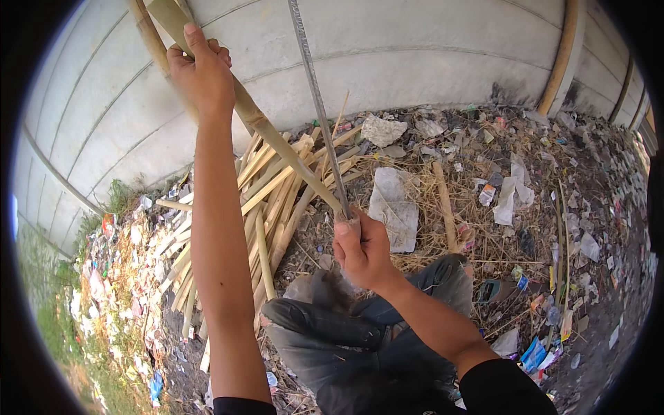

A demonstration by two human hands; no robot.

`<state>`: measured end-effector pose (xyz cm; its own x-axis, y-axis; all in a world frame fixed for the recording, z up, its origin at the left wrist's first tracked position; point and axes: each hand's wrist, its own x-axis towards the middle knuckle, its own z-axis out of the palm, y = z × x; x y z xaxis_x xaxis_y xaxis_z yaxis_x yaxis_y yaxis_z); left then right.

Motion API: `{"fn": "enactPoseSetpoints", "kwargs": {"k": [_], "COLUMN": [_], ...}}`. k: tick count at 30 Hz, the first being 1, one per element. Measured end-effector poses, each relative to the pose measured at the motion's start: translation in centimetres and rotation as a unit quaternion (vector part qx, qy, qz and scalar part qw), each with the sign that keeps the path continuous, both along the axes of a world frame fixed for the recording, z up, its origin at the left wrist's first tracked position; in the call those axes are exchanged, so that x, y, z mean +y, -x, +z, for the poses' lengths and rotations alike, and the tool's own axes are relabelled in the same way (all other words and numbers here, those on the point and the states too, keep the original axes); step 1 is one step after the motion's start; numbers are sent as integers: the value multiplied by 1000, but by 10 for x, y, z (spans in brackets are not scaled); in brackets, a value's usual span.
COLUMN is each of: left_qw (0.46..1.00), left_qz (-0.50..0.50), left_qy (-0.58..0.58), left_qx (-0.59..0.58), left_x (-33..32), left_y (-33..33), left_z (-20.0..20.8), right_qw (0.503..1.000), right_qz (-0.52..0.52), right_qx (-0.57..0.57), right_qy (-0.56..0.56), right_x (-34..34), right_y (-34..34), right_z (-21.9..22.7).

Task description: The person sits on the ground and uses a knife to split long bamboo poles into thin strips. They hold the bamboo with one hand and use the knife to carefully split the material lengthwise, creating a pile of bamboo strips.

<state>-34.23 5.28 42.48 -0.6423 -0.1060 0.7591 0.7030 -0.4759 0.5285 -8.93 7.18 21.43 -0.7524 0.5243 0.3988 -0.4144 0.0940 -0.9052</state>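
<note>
A green bamboo pole slants down from the upper left, and my left hand is closed around its upper part with the thumb along it. My right hand grips the handle of a long machete, whose narrow dark blade points up and away, seen almost edge-on. The pole's lower end lies against the blade's base, just above my right fist. Whether the edge has cut into the bamboo, I cannot tell. Another bamboo pole leans beside my left hand.
Split bamboo strips lie heaped below my left forearm. Behind stands a grey panel wall with a bamboo post. A pale rock, a white sheet and scattered litter cover the ground. My bent legs are close below my hands.
</note>
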Motion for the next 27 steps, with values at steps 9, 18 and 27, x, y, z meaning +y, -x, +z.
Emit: {"fn": "enactPoseSetpoints", "kwargs": {"k": [9,18,27], "left_qw": [999,1000,1000], "left_qz": [-41,-2,4], "left_qy": [-30,-30,-19], "left_qx": [10,3,-4], "left_x": [-10,0,0], "left_y": [8,18,27], "left_z": [7,0,1], "right_qw": [867,966,852], "right_qz": [-2,85,-35], "right_qx": [-435,-176,-448], "right_qy": [242,171,268], "right_x": [30,-18,15], "right_y": [-3,31,7], "right_z": [-245,-149,-360]}}
